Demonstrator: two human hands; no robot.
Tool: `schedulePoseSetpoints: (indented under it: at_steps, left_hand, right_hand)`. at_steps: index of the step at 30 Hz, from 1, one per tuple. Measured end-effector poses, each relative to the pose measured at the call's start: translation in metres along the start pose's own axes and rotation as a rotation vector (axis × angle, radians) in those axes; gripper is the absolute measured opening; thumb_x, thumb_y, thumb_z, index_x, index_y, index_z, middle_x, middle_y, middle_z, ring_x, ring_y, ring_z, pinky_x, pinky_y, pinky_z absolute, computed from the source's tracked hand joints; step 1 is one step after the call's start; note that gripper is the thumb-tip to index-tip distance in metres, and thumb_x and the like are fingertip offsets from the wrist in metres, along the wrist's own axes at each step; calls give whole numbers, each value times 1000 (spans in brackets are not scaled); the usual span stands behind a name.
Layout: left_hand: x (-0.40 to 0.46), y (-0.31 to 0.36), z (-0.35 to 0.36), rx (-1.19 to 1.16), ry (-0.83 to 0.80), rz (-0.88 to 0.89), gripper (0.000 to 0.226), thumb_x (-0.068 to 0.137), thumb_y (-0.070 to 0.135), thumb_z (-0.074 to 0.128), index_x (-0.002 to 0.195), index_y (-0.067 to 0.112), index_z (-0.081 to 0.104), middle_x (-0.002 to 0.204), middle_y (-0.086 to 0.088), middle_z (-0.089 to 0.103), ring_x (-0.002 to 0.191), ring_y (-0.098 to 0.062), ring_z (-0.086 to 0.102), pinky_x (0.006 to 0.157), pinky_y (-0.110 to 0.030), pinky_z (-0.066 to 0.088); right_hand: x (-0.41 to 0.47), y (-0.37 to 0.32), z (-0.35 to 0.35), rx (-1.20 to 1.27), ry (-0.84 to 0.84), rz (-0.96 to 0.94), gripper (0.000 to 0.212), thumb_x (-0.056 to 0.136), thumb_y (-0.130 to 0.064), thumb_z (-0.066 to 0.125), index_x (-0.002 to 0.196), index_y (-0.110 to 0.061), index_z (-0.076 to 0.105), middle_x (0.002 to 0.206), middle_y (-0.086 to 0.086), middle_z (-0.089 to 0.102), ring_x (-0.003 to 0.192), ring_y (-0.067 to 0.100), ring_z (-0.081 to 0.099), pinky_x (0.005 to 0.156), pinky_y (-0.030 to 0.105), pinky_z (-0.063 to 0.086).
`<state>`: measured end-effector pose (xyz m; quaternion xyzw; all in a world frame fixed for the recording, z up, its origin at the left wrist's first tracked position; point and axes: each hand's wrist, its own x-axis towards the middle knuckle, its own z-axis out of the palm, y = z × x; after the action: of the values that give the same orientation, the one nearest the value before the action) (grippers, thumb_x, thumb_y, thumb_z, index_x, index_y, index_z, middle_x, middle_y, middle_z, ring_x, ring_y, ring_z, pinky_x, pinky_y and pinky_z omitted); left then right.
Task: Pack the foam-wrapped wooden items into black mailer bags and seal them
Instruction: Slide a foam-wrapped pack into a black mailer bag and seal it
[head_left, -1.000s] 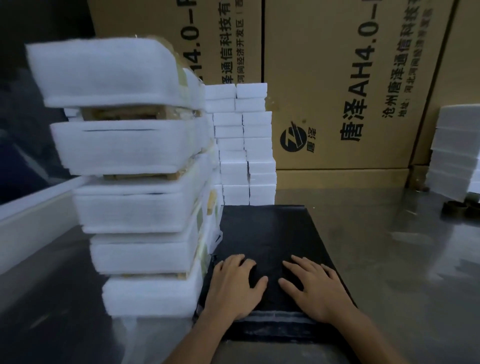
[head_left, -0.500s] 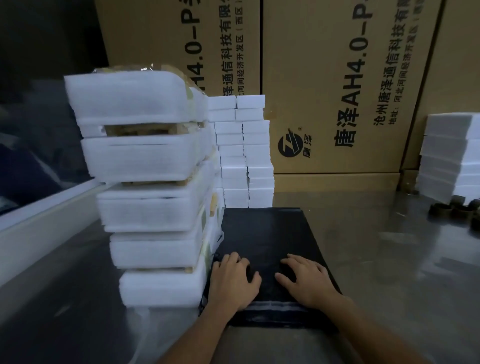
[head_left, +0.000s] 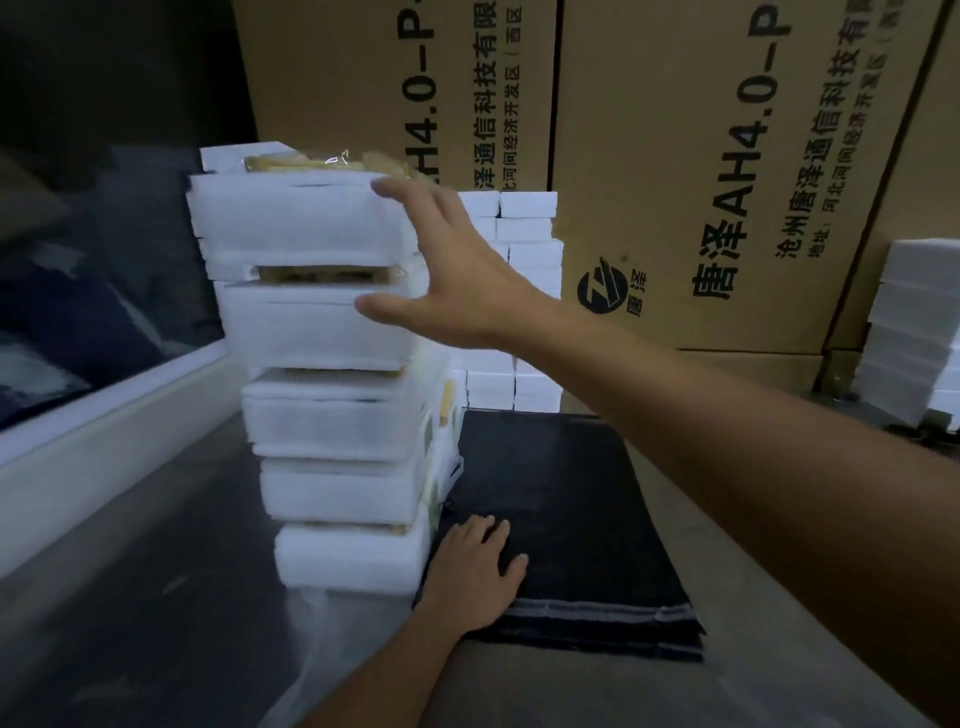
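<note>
The head view, the only one, shows a metal table (head_left: 156, 597) with a stack (head_left: 332, 374) of five foam-wrapped items at left, each a white slab with wood showing at the gaps, and a pile of black bags (head_left: 561, 519) lying flat just beside the stack's foot. By my reading the step in hand is fetching the next item: the right hand (head_left: 457, 265) is raised to the stack's near right corner, spread wide, thumb (head_left: 384, 306) level with the second slab, fingertips (head_left: 387, 187) at the upper edge of the top item (head_left: 301, 218). The picture is blurred there, so I cannot tell whether they touch the foam; nothing is clasped, and the hand is empty. The left hand (head_left: 475, 566) lies palm down and flat on the near left part of the bags, fingers loosely spread, pressing rather than gripping, holding nothing. The next move likely calls for closing thumb and fingers across the top item's thickness and lifting it clear without dragging the slab beneath, since the stack leans slightly and stands tall. The top bag must then be opened to take it. Cartons (head_left: 701, 156) and small white blocks (head_left: 519, 291) stand behind.
</note>
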<state>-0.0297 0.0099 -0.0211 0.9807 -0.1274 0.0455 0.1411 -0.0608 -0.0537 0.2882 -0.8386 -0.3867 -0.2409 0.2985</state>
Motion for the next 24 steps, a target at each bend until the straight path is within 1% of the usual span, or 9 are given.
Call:
schedulePoseSetpoints:
  at_steps: [3,6,8,10,12,14,19,22,24]
  left_hand:
    - [0,-4,6,32,-17,-7,66,100,59,21,156,25,16,164,2,13,150,-16,6,120,-33,1]
    - [2,-5,6,70,-2,-2,66,99,59,18,156,26,16,164,2,13,150,-16,6,120,-33,1]
    - [3,-6,8,83,2,4,66,100,59,18,156,26,16,164,2,14,150,-16,6,120,-34,1]
    - [3,-5,8,85,2,3,66,100,59,18,156,26,16,163,2,14,150,-16,6,120,-34,1]
    - [3,-4,7,88,1,9,66,100,59,18,156,25,17,163,3,14,150,-16,6,121,-35,2]
    - [2,-4,6,92,5,5,66,100,58,19,156,25,16,163,3,14,150,-16,6,121,-35,2]
    - [0,-3,3,85,2,2,65,100,57,20,157,25,16,163,3,13,150,-15,5,121,-34,1]
    - [0,-2,3,75,9,-1,65,101,57,21,156,24,16,164,2,14,150,-15,6,121,-34,1]
    - [2,-3,1,68,-12,0,66,101,57,22,156,23,17,164,0,14,150,-17,7,121,-34,2]
  right_hand:
    - [18,-6,5,-108,-11,-1,101,82,-35,77,157,-32,9,158,4,15,102,27,61,84,42,57]
    - [30,-5,8,-180,56,27,89,78,-34,79,150,-32,26,160,2,10,101,27,59,80,37,54]
    - [37,-4,8,-219,140,-2,75,74,-35,81,135,-24,37,150,-1,28,103,23,55,74,34,50]
    - [43,-5,6,-262,152,-61,66,72,-33,80,122,-18,40,126,-3,48,99,23,54,68,32,43]
    - [44,-3,3,-331,174,-110,61,71,-31,79,117,-15,41,111,-1,56,92,26,55,68,32,39]
    - [38,-1,-1,-322,226,-114,60,71,-29,78,116,-12,43,106,0,59,88,28,56,71,35,44]
    - [7,11,-11,-198,362,-144,63,68,-24,78,121,-8,48,111,0,63,73,25,55,68,39,50]
    - [-22,26,-17,-146,479,-127,65,67,-20,79,124,-9,49,121,1,62,79,25,63,66,46,54]
    - [-47,41,-20,-112,562,-72,66,67,-16,78,125,-12,47,126,-4,59,86,19,62,66,44,55]
